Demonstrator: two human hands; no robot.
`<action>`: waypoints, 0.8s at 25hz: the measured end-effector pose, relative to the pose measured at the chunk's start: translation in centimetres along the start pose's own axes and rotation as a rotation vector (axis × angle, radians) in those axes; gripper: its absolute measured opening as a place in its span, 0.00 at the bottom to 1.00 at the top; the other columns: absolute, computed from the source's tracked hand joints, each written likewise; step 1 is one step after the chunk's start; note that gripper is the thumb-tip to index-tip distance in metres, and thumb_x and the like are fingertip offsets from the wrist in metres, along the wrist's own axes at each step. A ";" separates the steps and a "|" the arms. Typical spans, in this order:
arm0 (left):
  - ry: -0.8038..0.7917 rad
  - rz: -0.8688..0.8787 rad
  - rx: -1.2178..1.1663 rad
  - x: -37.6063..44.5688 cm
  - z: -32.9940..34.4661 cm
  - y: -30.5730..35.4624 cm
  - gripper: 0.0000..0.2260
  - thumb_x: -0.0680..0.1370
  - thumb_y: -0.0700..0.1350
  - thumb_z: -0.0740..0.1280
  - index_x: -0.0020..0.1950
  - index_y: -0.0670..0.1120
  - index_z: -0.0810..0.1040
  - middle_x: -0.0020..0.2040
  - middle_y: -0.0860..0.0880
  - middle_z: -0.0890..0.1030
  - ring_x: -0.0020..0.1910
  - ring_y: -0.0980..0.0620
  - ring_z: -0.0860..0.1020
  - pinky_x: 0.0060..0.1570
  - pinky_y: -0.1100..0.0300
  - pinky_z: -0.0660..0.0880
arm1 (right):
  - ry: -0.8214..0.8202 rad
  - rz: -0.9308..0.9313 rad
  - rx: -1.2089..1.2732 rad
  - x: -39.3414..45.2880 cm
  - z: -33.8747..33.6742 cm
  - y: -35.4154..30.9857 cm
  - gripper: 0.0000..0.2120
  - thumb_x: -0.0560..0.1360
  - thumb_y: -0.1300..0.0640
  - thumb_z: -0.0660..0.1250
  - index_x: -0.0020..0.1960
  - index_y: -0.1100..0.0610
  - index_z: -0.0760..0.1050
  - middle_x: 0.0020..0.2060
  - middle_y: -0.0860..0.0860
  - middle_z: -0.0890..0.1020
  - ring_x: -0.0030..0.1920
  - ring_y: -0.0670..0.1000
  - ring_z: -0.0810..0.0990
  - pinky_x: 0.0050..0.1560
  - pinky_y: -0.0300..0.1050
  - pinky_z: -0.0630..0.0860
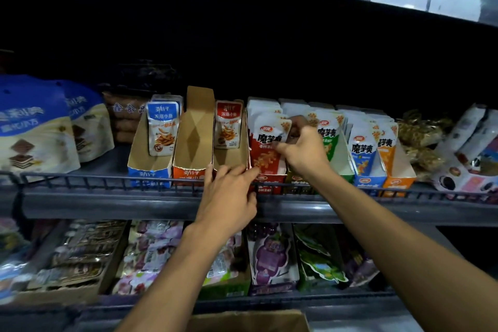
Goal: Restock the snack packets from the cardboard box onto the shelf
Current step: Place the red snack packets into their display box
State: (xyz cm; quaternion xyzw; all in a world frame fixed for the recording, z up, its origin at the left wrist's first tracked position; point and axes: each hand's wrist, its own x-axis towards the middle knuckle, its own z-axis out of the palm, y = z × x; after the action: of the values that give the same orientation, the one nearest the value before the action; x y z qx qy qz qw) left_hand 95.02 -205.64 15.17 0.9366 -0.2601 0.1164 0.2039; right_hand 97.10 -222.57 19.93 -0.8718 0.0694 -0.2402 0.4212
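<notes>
On the middle shelf (161,207) stands a row of open display boxes. My right hand (301,151) reaches into the red-fronted display box (269,179) and pinches the red-and-white snack packets (266,140) standing in it. My left hand (229,191) rests with its fingers stretched on the front rim of that box and the neighbouring orange one (191,167). The top edge of the cardboard box (250,321) shows at the bottom of the view, its inside hidden.
Left of my hands stand a blue box with one fish-snack packet (163,129), an empty orange box and a box with a red packet (228,127). Green, blue and orange packet boxes (377,159) fill the right. A wire rail (107,178) fronts the shelf. The lower shelf holds several candy boxes (269,259).
</notes>
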 end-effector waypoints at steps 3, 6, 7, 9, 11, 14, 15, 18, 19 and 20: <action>0.012 0.003 0.001 0.2 0.1 -0.3 0.24 0.80 0.49 0.63 0.76 0.57 0.64 0.74 0.53 0.69 0.72 0.49 0.64 0.77 0.43 0.48 | 0.115 -0.034 0.008 0.2 0.7 0.7 0.16 0.72 0.60 0.73 0.54 0.52 0.69 0.44 0.50 0.80 0.43 0.51 0.82 0.42 0.55 0.82; 0.016 0.008 -0.009 0.2 0.3 -0.5 0.26 0.80 0.50 0.63 0.77 0.57 0.62 0.75 0.53 0.68 0.73 0.49 0.63 0.77 0.44 0.47 | 0.174 -0.042 0.001 -0.5 0.8 1.1 0.22 0.73 0.60 0.71 0.62 0.51 0.66 0.49 0.51 0.79 0.45 0.50 0.81 0.44 0.52 0.81; 0.017 0.010 -0.014 0.2 0.5 -0.6 0.27 0.80 0.50 0.63 0.78 0.57 0.60 0.75 0.53 0.67 0.74 0.50 0.62 0.77 0.44 0.46 | 0.185 -0.051 0.002 -1.0 0.7 1.2 0.22 0.74 0.60 0.70 0.63 0.51 0.65 0.51 0.51 0.78 0.48 0.50 0.80 0.47 0.50 0.80; 0.045 -0.001 -0.024 -0.1 0.8 -0.6 0.31 0.80 0.51 0.63 0.80 0.57 0.52 0.78 0.52 0.63 0.77 0.50 0.58 0.77 0.43 0.44 | 0.176 -0.078 -0.042 -2.3 0.5 1.7 0.19 0.76 0.56 0.68 0.63 0.52 0.66 0.55 0.50 0.77 0.55 0.51 0.77 0.53 0.48 0.78; 0.081 -0.027 -0.029 -0.9 0.8 -0.7 0.35 0.80 0.51 0.62 0.80 0.57 0.44 0.81 0.51 0.54 0.79 0.50 0.51 0.77 0.43 0.43 | 0.135 -0.120 -0.144 -4.0 0.3 2.2 0.20 0.77 0.52 0.67 0.66 0.50 0.65 0.60 0.48 0.76 0.60 0.49 0.75 0.58 0.51 0.77; 0.092 -0.077 -0.056 -2.7 0.6 -0.5 0.38 0.81 0.52 0.62 0.80 0.57 0.38 0.82 0.50 0.46 0.80 0.49 0.44 0.77 0.44 0.41 | 0.047 -0.194 -0.293 -6.7 0.2 2.6 0.25 0.78 0.47 0.63 0.72 0.49 0.62 0.69 0.47 0.70 0.69 0.48 0.68 0.68 0.54 0.70; 0.095 -0.094 -0.062 -3.3 0.6 -0.5 0.38 0.81 0.52 0.62 0.80 0.57 0.38 0.82 0.50 0.45 0.80 0.49 0.44 0.77 0.44 0.41 | 0.025 -0.202 -0.338 -7.6 0.2 2.5 0.26 0.78 0.45 0.62 0.73 0.48 0.61 0.72 0.47 0.67 0.72 0.49 0.64 0.71 0.54 0.65; 0.093 -0.135 -0.079 -5.8 1.3 -0.3 0.38 0.80 0.56 0.61 0.80 0.57 0.37 0.82 0.49 0.44 0.80 0.48 0.42 0.77 0.44 0.40 | -0.040 -0.192 -0.458 -11.5 0.8 2.6 0.34 0.76 0.38 0.59 0.77 0.48 0.53 0.77 0.47 0.58 0.77 0.49 0.54 0.76 0.54 0.55; 0.081 -0.148 -0.069 -7.0 1.9 -0.4 0.38 0.80 0.58 0.60 0.80 0.56 0.36 0.82 0.48 0.43 0.80 0.48 0.42 0.77 0.44 0.40 | -0.084 -0.184 -0.492 -13.4 1.3 3.2 0.37 0.76 0.36 0.59 0.78 0.49 0.50 0.78 0.48 0.55 0.77 0.50 0.52 0.76 0.54 0.54; 0.067 -0.161 -0.055 -8.3 2.6 -0.6 0.38 0.80 0.60 0.59 0.80 0.56 0.36 0.82 0.48 0.42 0.80 0.48 0.41 0.77 0.44 0.39 | -0.135 -0.156 -0.514 -15.5 1.9 4.1 0.40 0.75 0.34 0.59 0.79 0.49 0.46 0.78 0.48 0.52 0.78 0.50 0.49 0.76 0.53 0.53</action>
State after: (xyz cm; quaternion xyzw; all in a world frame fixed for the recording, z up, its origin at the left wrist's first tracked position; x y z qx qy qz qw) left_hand 88.63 -202.68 10.01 0.9442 -0.1800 0.1235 0.2466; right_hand 84.76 -218.79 10.15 -0.9668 0.0324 -0.1880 0.1699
